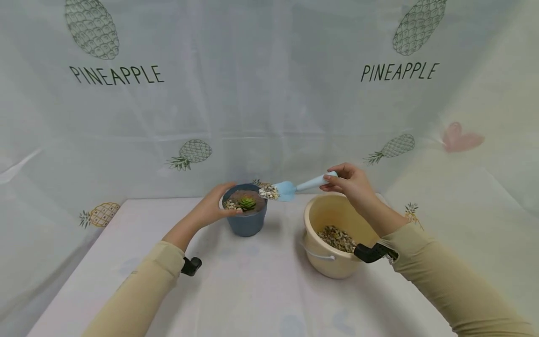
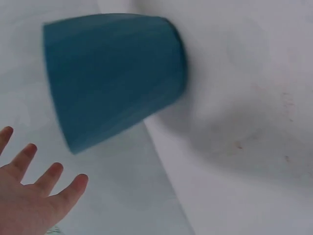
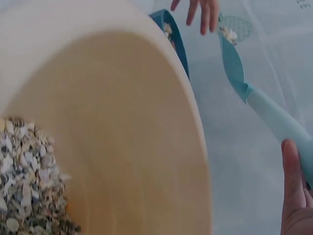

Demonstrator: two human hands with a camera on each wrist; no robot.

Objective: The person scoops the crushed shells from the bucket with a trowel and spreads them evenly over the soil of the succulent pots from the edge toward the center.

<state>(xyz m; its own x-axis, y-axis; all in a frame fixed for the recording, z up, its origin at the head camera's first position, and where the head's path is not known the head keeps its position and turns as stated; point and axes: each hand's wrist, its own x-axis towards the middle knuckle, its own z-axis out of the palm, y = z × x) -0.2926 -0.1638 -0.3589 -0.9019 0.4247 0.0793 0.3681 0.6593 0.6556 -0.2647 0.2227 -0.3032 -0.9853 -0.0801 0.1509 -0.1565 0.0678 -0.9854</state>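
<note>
A light blue hand trowel (image 1: 287, 190) is gripped by its handle in my right hand (image 1: 351, 186), its blade bearing a heap of small stones (image 1: 268, 191) at the right rim of a blue flowerpot (image 1: 247, 225). Inside the pot a green succulent (image 1: 246, 202) stands in brown soil, with some pebbles at the left side. My left hand (image 1: 210, 207) is spread at the pot's left rim; in the left wrist view its straight fingers (image 2: 49, 178) appear apart from the pot wall. The right wrist view shows the thumb (image 3: 292, 171) along the trowel handle.
A cream bucket (image 1: 326, 267) with a white handle (image 1: 320, 255) stands on the white-covered table (image 1: 248, 290), below my right forearm. Pebbles (image 1: 337, 238) lie at its bottom. Behind the table hangs a pale curtain (image 1: 261, 93) printed with pineapples.
</note>
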